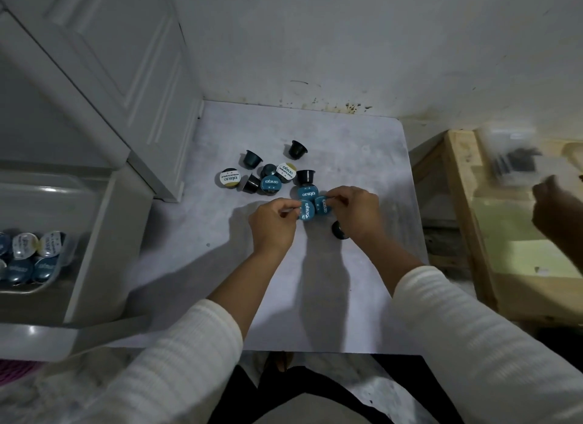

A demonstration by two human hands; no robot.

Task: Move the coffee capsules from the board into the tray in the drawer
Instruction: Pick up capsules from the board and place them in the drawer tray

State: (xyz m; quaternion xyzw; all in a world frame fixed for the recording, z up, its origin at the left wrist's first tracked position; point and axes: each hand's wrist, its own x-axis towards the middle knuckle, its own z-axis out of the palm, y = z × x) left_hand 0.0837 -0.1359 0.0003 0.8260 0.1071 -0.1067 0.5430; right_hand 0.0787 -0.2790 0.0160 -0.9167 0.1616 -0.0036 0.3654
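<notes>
Several coffee capsules lie scattered on the pale marbled board [362, 146], some with blue lids, some with white-and-gold lids, some tipped on their dark cups. My left hand [272, 224] pinches a blue-lidded capsule [306, 210] by its rim. My right hand [356, 212] pinches another blue-lidded capsule [323, 204] right beside it. A third blue capsule [306, 192] sits just behind them. A dark capsule [339, 230] lies under my right wrist. At the lower left, the clear tray [64, 259] in the open drawer [94, 234] holds several capsules.
A white panelled cabinet door [126, 76] stands open at the left behind the drawer. A wooden crate [467, 221] sits to the right of the board. Another person's hand [555, 209] reaches over the crate. The wall rises behind the board.
</notes>
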